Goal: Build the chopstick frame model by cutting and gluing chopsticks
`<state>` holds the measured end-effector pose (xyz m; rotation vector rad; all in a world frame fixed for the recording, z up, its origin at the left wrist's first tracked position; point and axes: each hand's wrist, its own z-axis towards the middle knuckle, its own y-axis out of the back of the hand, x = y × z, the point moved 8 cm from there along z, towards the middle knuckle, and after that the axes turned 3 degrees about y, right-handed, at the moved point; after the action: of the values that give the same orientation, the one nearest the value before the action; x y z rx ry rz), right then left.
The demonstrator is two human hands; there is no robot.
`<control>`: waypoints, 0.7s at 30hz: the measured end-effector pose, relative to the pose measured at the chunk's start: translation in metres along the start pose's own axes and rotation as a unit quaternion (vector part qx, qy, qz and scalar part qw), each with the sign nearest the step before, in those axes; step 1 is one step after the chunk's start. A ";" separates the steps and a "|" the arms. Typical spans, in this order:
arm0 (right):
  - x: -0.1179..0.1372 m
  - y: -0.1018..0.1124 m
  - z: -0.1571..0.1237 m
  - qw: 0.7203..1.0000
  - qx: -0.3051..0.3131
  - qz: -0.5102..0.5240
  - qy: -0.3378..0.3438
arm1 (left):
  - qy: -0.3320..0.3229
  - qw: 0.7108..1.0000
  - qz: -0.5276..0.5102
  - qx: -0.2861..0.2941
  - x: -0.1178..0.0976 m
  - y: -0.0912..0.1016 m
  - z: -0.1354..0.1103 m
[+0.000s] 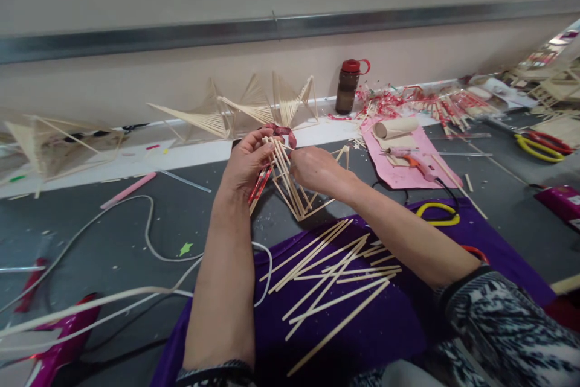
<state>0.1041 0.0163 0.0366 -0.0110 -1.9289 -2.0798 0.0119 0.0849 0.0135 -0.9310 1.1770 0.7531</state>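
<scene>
My left hand [247, 160] is closed around the top of a small frame of thin wooden sticks [294, 191] and a red-wrapped bundle [259, 185]. My right hand [317, 169] pinches the same stick frame from the right side. The frame stands on the grey floor just beyond a purple cloth [389, 326] on my lap. Several loose sticks [330, 278] lie across that cloth.
Finished fan-shaped stick models [254, 106] stand by the wall, another [49, 142] at the left. A brown bottle with red cap [348, 86], red wrapper litter [421, 103], a pink sheet with glue gun [408, 160], yellow cutters [539, 145] and white cables [113, 254] lie around.
</scene>
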 end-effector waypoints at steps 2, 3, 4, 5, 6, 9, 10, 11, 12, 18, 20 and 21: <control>0.006 0.016 -0.010 0.998 -0.061 -0.007 0.015 | 0.004 1.000 0.004 0.003 0.000 0.000 0.000; 0.009 0.025 -0.017 0.995 -0.092 -0.008 0.021 | 0.006 1.000 0.005 0.003 0.000 -0.001 -0.001; 0.011 0.032 -0.026 0.993 -0.116 -0.002 0.026 | 0.006 1.000 0.006 0.001 0.000 -0.001 -0.001; 0.012 0.036 -0.035 0.991 -0.129 0.010 0.029 | 0.007 1.000 0.007 -0.002 0.000 -0.001 -0.001; 0.012 0.036 -0.044 0.991 -0.127 0.031 0.032 | 0.007 1.000 0.007 -0.004 0.000 -0.002 -0.002; 0.004 0.011 -0.070 0.990 -0.050 0.127 0.026 | 0.000 1.000 -0.002 0.002 -0.001 -0.005 -0.003; -0.003 -0.004 -0.077 0.986 -0.020 0.164 0.010 | -0.004 1.000 -0.007 0.007 -0.002 -0.006 -0.004; -0.012 -0.019 -0.083 0.977 0.002 0.214 -0.016 | -0.008 1.000 -0.009 0.011 -0.002 -0.007 -0.004; -0.023 -0.036 -0.087 0.958 0.023 0.282 -0.053 | -0.011 1.000 -0.010 0.012 -0.003 -0.007 -0.005; -0.050 -0.109 -0.090 0.818 0.067 0.536 -0.197 | -0.003 1.000 -0.019 -0.003 -0.002 -0.005 -0.005; -0.046 -0.114 -0.087 0.791 0.065 0.576 -0.197 | 0.000 1.000 -0.025 -0.004 -0.001 -0.005 -0.004; -0.044 -0.114 -0.086 0.777 0.066 0.595 -0.193 | -0.001 1.000 -0.028 -0.004 -0.001 -0.005 -0.004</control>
<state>0.1370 -0.0524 -0.0922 -1.3358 -1.4977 -1.0721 0.0147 0.0795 0.0147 -0.9660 1.1427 0.7138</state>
